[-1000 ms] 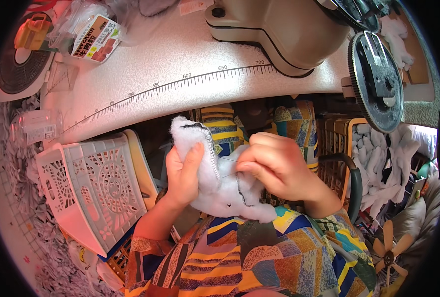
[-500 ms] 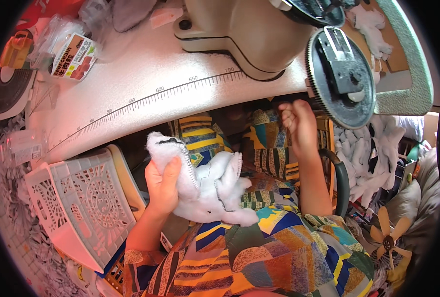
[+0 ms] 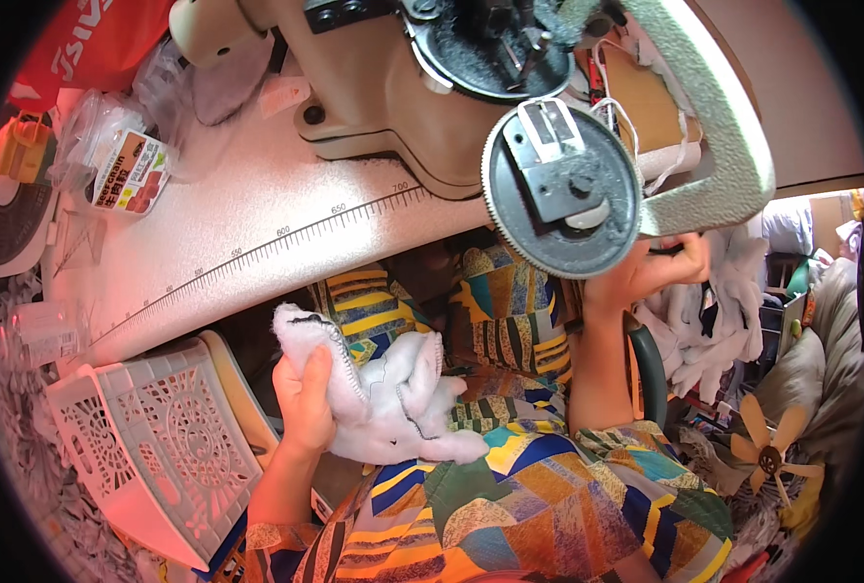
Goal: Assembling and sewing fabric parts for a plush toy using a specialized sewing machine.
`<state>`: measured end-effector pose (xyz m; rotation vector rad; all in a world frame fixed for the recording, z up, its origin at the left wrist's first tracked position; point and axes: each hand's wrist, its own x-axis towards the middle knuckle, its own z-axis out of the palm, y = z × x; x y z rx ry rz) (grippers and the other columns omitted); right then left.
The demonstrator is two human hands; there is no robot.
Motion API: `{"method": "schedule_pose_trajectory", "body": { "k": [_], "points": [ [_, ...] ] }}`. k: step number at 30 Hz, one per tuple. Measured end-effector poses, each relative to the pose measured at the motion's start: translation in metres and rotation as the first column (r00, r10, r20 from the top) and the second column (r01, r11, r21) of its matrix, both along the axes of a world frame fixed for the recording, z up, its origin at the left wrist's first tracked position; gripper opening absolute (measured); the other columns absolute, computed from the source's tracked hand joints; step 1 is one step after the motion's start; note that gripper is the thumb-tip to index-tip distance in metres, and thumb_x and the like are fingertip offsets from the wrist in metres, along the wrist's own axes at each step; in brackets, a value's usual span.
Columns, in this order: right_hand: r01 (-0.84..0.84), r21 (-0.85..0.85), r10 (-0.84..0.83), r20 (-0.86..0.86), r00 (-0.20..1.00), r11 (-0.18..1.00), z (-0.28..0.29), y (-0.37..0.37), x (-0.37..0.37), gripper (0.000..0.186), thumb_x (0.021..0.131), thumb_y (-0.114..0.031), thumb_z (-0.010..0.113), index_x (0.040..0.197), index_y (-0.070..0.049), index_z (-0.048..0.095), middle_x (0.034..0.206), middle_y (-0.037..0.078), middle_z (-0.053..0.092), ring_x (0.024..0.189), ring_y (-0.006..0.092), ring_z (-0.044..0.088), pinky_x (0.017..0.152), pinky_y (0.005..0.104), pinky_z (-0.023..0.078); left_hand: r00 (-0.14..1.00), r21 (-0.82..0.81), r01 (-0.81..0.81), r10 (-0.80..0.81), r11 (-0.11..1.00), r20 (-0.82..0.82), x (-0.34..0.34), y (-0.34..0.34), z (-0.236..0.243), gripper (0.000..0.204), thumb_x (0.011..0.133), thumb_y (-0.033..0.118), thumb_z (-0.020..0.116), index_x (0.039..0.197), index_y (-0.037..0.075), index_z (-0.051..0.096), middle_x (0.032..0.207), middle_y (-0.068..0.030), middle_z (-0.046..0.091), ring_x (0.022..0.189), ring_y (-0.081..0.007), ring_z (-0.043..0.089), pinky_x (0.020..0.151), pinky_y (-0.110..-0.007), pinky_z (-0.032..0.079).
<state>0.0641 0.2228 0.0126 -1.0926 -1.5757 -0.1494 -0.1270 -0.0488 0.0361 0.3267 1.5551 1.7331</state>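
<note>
My left hand grips a fluffy white fabric piece low over my lap, thumb across it. The piece has dark stitched edges and a thin dark thread running across it. My right hand is raised at the right, just beyond the toothed black wheel and beside the textured metal arm of a beige machine. Its fingers are curled, and whatever is in them, if anything, I cannot make out. The wheel hides part of that hand and wrist.
A white worktable with a printed scale carries plastic packets and a red bag. A white plastic crate stands lower left. At the right are a pile of white pieces, a small wooden-coloured fan and a chair armrest.
My right hand left the thread at the white piece and rose forward and right to beside the machine. My left hand lowered slightly with the piece. The view has shifted toward the machine.
</note>
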Motion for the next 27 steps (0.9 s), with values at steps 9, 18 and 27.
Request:
{"method": "schedule_pose_trajectory", "body": {
  "k": [9,18,27],
  "points": [
    [0.181,-0.145,-0.125,0.327,0.937,0.973,0.077,0.085,-0.028,0.028,0.086,-0.033,0.062,0.103,-0.011,0.068,0.114,0.014,0.048,0.111,0.0340,0.039,0.094,0.0458,0.033,0.993,-0.038,-0.115,0.114,0.993,-0.040,0.005,0.005,0.003,0.023,0.097,0.024,0.052,0.098,0.002,0.058,0.083,-0.0047,0.061,0.070,-0.0107,0.055,0.063,-0.024,0.044],
    [-0.062,-0.356,0.218,0.418,0.882,0.933,0.010,0.164,-0.030,0.040,0.085,-0.043,0.065,0.086,-0.003,0.061,0.080,0.015,0.064,0.077,0.0275,0.063,0.076,0.0363,0.046,0.996,-0.027,-0.045,0.043,0.999,-0.074,0.000,0.000,0.001,0.025,0.097,0.026,0.051,0.096,0.001,0.057,0.081,-0.0061,0.060,0.068,-0.0113,0.055,0.062,-0.025,0.044],
    [-0.397,-0.595,0.398,-0.139,0.907,0.698,0.060,0.117,-0.022,0.025,0.083,-0.022,0.071,0.090,0.001,0.064,0.078,0.005,0.066,0.066,0.0113,0.058,0.062,0.0284,0.048,0.997,-0.029,-0.056,0.055,0.998,-0.045,0.002,0.001,0.003,0.026,0.097,0.027,0.052,0.096,0.001,0.058,0.082,-0.0055,0.060,0.070,-0.0113,0.055,0.064,-0.025,0.044]
  ]
}}
